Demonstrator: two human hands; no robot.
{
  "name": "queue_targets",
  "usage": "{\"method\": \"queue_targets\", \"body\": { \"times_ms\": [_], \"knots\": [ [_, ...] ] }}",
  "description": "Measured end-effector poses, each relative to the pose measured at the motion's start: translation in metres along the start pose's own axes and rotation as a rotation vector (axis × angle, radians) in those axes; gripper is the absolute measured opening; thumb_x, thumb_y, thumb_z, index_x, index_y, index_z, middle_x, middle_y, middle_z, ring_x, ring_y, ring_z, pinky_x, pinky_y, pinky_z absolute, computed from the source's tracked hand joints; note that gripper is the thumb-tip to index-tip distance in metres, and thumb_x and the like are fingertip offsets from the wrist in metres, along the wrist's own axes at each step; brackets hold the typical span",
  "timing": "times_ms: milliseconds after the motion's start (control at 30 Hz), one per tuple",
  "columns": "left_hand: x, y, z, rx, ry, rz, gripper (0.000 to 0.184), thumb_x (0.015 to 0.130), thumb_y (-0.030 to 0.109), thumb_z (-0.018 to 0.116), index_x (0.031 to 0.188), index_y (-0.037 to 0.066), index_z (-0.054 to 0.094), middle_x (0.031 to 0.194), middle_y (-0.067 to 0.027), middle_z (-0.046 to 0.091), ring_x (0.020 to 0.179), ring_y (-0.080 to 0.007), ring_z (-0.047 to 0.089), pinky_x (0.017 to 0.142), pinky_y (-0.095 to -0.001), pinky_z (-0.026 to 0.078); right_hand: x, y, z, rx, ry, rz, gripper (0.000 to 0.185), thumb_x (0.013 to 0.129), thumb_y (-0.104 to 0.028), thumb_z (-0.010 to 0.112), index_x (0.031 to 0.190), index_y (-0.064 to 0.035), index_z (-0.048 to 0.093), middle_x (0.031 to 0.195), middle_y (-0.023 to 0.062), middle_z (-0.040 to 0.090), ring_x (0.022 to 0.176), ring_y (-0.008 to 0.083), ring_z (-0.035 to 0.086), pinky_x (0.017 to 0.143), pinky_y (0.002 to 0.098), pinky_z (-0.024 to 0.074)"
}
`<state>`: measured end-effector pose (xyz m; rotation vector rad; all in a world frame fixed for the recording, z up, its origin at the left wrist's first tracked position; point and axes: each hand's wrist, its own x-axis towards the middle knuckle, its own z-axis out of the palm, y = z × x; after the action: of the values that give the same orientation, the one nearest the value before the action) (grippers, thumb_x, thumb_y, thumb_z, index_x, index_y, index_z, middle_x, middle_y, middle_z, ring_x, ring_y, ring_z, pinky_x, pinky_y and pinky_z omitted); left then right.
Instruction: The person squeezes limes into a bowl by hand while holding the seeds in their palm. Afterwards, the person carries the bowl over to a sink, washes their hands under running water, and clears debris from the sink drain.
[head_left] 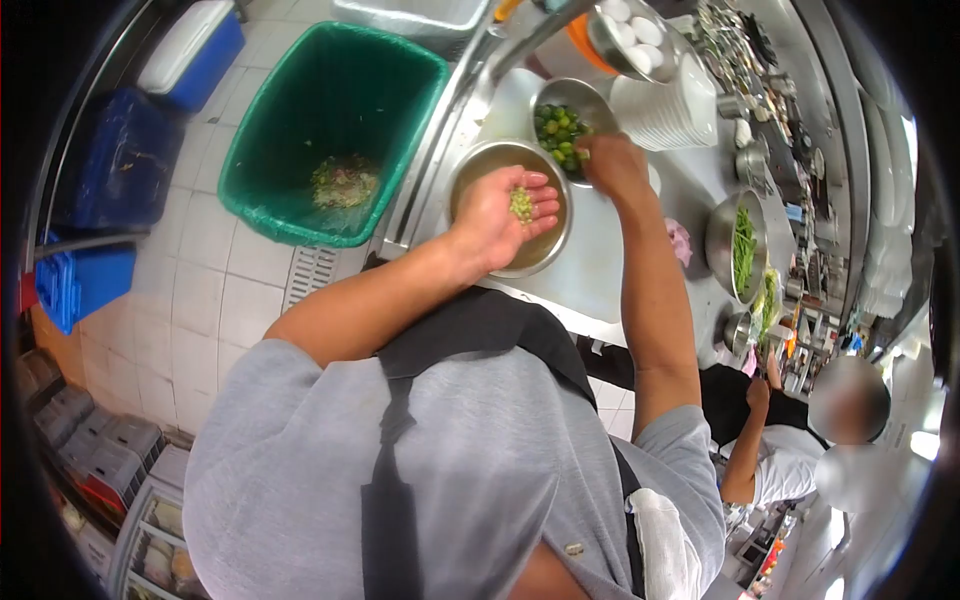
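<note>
"Report the left grip."

"From my remote post I find the left hand (508,218) turned palm up, fingers extended and wide. A small heap of pale green pieces (521,205) lies on the palm. A steel bowl (541,251) sits beneath that hand; contact with the rim I cannot confirm."

"And the right?"

"The right hand (612,165) is turned down with fingers bent, over the near right edge of a smaller steel bowl (592,98). I cannot tell whether the fingers hold anything; the back of the hand hides the grip. Limes (560,130), green with some yellowish, lie in that bowl, just beside the fingertips on their left."

"Note the surroundings."

"Left of the left hand I record a green bin (280,120) with food scraps (345,185) at its bottom. Beyond the right hand are stacked white plates (660,112), and past those a bowl of eggs (648,32). To its right, well apart, I log green beans (743,250) in a steel mixing bowl (720,235). A co-worker (785,465) stands farther right."
</note>
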<state>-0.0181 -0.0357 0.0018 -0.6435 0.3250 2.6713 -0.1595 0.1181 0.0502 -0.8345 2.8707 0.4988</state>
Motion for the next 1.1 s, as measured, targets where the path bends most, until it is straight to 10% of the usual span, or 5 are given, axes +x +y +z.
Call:
{"method": "queue_targets", "body": {
  "times_ms": [300, 433, 533, 1100],
  "knots": [
    [0.000, -0.001, 0.000, -0.023, -0.025, 0.016, 0.031, 0.098, 0.029, 0.042, 0.100, 0.002, 0.057, 0.098, -0.0150, 0.061, 0.095, -0.0275, 0.060, 0.087, -0.0432, 0.051, 0.006, 0.001, 0.022, 0.186, 0.111, 0.028, 0.023, 0.082, -0.015, 0.061, 0.105, -0.0141, 0.065, 0.103, 0.0132, 0.069, 0.093, 0.0374, 0.066, 0.081, 0.0499, 0.0504],
    [-0.003, 0.005, 0.003, -0.032, 0.021, 0.018, 0.030, 0.098, 0.028, 0.043, 0.101, 0.002, 0.057, 0.097, -0.0147, 0.060, 0.095, -0.0271, 0.060, 0.086, -0.0418, 0.051, -0.014, 0.002, -0.004, 1.687, 0.310, 0.308, 0.030, 0.082, -0.004, 0.063, 0.112, -0.0035, 0.062, 0.106, 0.0072, 0.064, 0.078, 0.0194, 0.064, 0.071, 0.0288, 0.0525],
    [0.000, 0.003, -0.003, -0.069, 0.000, 0.015, 0.031, 0.098, 0.029, 0.044, 0.102, 0.002, 0.057, 0.099, -0.0155, 0.062, 0.093, -0.0281, 0.061, 0.088, -0.0432, 0.051, -0.045, -0.026, -0.031, 1.937, 0.309, 0.247, 0.031, 0.080, 0.002, 0.065, 0.110, 0.0006, 0.061, 0.106, 0.0065, 0.061, 0.079, 0.0124, 0.060, 0.069, 0.0222, 0.0510],
    [0.008, 0.003, -0.005, -0.086, -0.030, -0.002, 0.035, 0.099, 0.028, 0.041, 0.108, -0.003, 0.056, 0.104, -0.0191, 0.060, 0.097, -0.0312, 0.060, 0.092, -0.0448, 0.051, -0.108, -0.075, -0.012, 2.145, 0.373, 0.261, 0.037, 0.086, 0.004, 0.063, 0.122, 0.0014, 0.055, 0.114, 0.0168, 0.062, 0.087, 0.0182, 0.064, 0.080, 0.0298, 0.0545]
  ]
}}
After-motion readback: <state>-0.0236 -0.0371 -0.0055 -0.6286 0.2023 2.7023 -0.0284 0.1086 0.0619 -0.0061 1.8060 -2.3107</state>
